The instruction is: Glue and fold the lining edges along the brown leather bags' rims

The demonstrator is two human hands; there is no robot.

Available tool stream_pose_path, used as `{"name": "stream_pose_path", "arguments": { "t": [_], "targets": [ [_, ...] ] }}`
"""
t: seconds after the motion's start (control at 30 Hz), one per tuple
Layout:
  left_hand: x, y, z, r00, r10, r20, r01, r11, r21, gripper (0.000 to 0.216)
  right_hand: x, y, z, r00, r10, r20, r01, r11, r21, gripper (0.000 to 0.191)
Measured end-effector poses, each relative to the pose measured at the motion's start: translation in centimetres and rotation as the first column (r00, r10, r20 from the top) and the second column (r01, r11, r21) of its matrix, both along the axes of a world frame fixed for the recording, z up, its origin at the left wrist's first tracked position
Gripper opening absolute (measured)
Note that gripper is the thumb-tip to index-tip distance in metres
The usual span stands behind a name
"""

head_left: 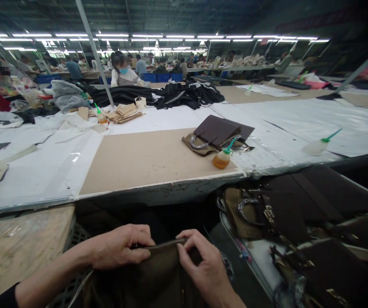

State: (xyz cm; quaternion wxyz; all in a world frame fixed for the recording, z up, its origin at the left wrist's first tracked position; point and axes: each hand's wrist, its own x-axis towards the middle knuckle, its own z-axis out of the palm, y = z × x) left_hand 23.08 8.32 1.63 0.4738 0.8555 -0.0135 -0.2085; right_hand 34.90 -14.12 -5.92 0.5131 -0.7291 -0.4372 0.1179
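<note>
A piece of dark olive-brown fabric [158, 273], which looks like part of a bag, hangs below the table edge in front of me. My left hand [126, 246] pinches its upper edge between thumb and fingers. A short way to the right, my right hand [201, 261] pinches the same edge with thumb and forefinger. Between the two hands the edge runs as a narrow folded strip. The lower part of the fabric falls out of view at the bottom.
On the table, a brown bag [218, 130] lies beside a bottle of amber liquid with a green nozzle [221, 159], by a tan board [135, 158]. Several brown bags [328, 273] are heaped at the right. A wrapped stack [20, 248] stands at left. A masked co-worker [124, 72] sits across.
</note>
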Motion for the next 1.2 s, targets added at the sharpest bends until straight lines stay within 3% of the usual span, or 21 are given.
{"name": "stream_pose_path", "arguments": {
  "t": [0.2, 0.33, 0.43, 0.57, 0.67, 0.9, 1.03, 1.2],
  "targets": [
    [-0.2, -0.5, 0.8, 1.0, -0.007, 0.012, 0.008, 1.0, -0.01, 0.016, -0.3, -0.2, 0.9, 0.942, -0.146, -0.303, 0.136, 0.989, -0.057, 0.033],
    [-0.3, -0.9, 0.9, 1.0, -0.025, 0.002, 0.025, 0.999, -0.036, 0.017, 0.8, -0.7, 2.5, 0.817, -0.054, -0.575, 0.005, 0.996, -0.087, 0.03],
    [-0.5, -0.9, 0.8, 0.999, -0.04, 0.024, 0.041, 0.999, -0.036, 0.017, 1.3, -0.6, 3.3, 0.735, -0.007, -0.678, -0.074, 0.993, -0.091, 0.035],
    [-0.5, -0.6, 1.0, 1.0, -0.016, -0.005, 0.016, 0.999, -0.046, 0.021, 0.8, -0.2, 3.6, 0.762, -0.027, -0.647, -0.015, 0.998, -0.061, 0.033],
    [0.0, -0.8, 1.6, 0.997, -0.036, -0.064, 0.034, 0.999, -0.036, 0.038, 0.2, -0.2, 3.6, 0.796, -0.036, -0.604, 0.012, 0.999, -0.044, 0.031],
    [2.7, -3.3, 1.9, 0.977, -0.175, 0.121, 0.139, 0.954, 0.265, 0.026, -0.2, -1.0, 3.4, 0.876, -0.049, -0.48, 0.017, 0.997, -0.07, 0.026],
    [3.6, -3.9, 1.9, 0.989, -0.121, 0.084, 0.099, 0.968, 0.231, 0.018, -0.1, -1.0, 3.5, 0.886, -0.034, -0.463, 0.002, 0.998, -0.07, 0.026],
    [2.6, -2.6, 1.6, 1.0, -0.019, -0.019, 0.021, 0.988, 0.154, 0.014, 0.0, -0.8, 4.0, 0.804, -0.011, -0.595, -0.027, 0.998, -0.053, 0.033]
  ]
}}
